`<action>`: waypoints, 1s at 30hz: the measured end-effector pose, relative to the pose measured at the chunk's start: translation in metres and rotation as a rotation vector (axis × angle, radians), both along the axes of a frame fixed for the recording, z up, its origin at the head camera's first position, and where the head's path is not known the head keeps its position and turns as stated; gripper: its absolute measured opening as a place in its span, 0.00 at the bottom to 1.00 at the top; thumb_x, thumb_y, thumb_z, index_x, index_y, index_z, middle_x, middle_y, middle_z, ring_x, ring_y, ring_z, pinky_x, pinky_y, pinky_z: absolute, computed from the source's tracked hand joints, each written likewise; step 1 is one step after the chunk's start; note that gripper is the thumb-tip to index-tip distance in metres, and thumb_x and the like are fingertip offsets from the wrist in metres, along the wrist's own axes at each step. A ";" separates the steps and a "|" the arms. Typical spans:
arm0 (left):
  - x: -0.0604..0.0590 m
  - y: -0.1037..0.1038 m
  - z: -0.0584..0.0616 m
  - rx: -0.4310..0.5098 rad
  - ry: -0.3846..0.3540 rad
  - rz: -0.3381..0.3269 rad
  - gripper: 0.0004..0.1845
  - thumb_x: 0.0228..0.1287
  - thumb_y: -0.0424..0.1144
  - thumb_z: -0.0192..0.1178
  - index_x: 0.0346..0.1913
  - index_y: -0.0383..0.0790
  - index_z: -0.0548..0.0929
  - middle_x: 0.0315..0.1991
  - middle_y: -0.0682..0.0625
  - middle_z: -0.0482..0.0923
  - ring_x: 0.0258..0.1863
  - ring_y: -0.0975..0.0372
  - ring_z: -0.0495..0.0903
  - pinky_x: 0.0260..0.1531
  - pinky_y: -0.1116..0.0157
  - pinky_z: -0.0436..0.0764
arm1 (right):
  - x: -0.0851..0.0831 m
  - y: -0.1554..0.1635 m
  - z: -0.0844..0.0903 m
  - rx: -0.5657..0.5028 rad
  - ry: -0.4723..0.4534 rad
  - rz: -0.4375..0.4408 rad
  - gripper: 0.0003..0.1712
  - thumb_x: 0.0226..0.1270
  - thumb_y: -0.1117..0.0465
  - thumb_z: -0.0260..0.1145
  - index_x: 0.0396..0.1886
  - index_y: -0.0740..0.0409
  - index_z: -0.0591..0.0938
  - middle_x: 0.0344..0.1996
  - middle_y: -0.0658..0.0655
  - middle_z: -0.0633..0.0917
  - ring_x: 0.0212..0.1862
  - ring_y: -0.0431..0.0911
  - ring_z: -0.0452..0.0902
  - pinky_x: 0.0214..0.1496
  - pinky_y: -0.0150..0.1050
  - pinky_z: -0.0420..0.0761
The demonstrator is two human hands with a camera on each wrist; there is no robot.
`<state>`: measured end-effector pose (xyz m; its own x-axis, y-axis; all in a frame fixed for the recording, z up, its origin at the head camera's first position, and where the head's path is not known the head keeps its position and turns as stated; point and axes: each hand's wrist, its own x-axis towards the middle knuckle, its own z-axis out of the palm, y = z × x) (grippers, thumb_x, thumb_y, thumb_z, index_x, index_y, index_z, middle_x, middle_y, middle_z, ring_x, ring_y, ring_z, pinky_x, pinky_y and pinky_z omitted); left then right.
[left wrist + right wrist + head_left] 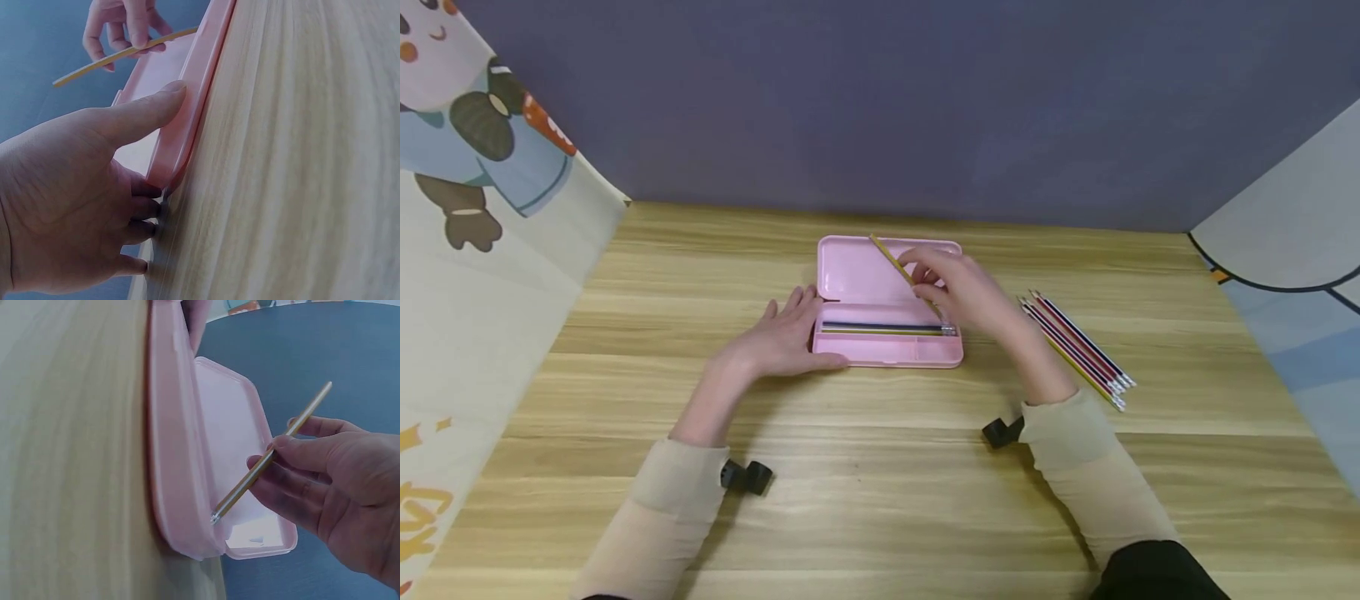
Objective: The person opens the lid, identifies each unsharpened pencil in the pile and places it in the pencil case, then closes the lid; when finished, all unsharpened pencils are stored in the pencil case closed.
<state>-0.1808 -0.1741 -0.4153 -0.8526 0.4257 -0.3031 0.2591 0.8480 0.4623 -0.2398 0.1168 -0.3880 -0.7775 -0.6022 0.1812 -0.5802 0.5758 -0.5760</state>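
Note:
A pink pencil case (853, 275) lies with its lid folded back on the table. Inside its long compartment rest a few striped pencils (880, 328), their eraser ends toward the right. My right hand (958, 287) pinches a yellow pencil (306, 412) between thumb and fingers above the case's right half. That pencil slants, its silver eraser end low by the case's right end and its other end raised over the lid. My left hand (782, 337) rests against the case's left end, fingers extended, with the thumb (147, 115) along the front wall.
To the right of the case, beside my right forearm, several striped pencils (1078, 346) lie in a loose bundle on the wooden table (865, 500). A dark panel (910, 108) rises behind the table, and printed side panels flank it.

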 end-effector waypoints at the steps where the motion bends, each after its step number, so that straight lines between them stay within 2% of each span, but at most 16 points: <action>1: 0.000 0.000 0.000 0.000 -0.001 0.000 0.62 0.65 0.67 0.62 0.84 0.40 0.36 0.85 0.37 0.31 0.84 0.42 0.32 0.81 0.36 0.35 | 0.000 -0.001 -0.001 0.018 0.000 0.003 0.21 0.73 0.68 0.66 0.63 0.55 0.80 0.41 0.57 0.88 0.45 0.49 0.86 0.47 0.45 0.85; 8: 0.000 -0.002 -0.001 -0.001 -0.003 0.002 0.62 0.65 0.67 0.62 0.84 0.40 0.36 0.85 0.38 0.31 0.84 0.42 0.32 0.81 0.35 0.35 | 0.002 -0.008 -0.008 0.127 0.027 0.062 0.20 0.70 0.68 0.68 0.59 0.49 0.84 0.41 0.53 0.90 0.45 0.45 0.86 0.50 0.45 0.86; 13: 0.000 -0.002 -0.001 -0.003 -0.006 0.005 0.63 0.65 0.67 0.62 0.84 0.39 0.34 0.84 0.36 0.31 0.84 0.41 0.32 0.80 0.35 0.35 | 0.005 -0.013 -0.013 0.185 0.042 0.082 0.18 0.68 0.69 0.70 0.55 0.50 0.86 0.40 0.51 0.90 0.44 0.43 0.86 0.50 0.44 0.86; 24: -0.001 -0.001 -0.001 -0.001 -0.007 -0.004 0.62 0.65 0.67 0.62 0.84 0.40 0.35 0.84 0.37 0.30 0.84 0.41 0.32 0.80 0.35 0.35 | 0.007 -0.019 -0.023 0.236 0.067 0.071 0.15 0.66 0.68 0.72 0.51 0.52 0.87 0.38 0.50 0.92 0.44 0.43 0.88 0.52 0.43 0.87; 30: -0.002 0.000 -0.002 -0.004 -0.004 -0.005 0.62 0.65 0.67 0.61 0.84 0.39 0.36 0.84 0.35 0.30 0.84 0.40 0.32 0.80 0.34 0.35 | 0.008 -0.018 -0.023 0.272 0.081 0.053 0.17 0.67 0.72 0.70 0.52 0.53 0.87 0.38 0.51 0.92 0.44 0.44 0.89 0.53 0.44 0.87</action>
<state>-0.1825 -0.1742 -0.4171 -0.8494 0.4288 -0.3078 0.2617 0.8486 0.4599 -0.2319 0.0987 -0.4110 -0.7330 -0.6769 0.0677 -0.6517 0.6702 -0.3551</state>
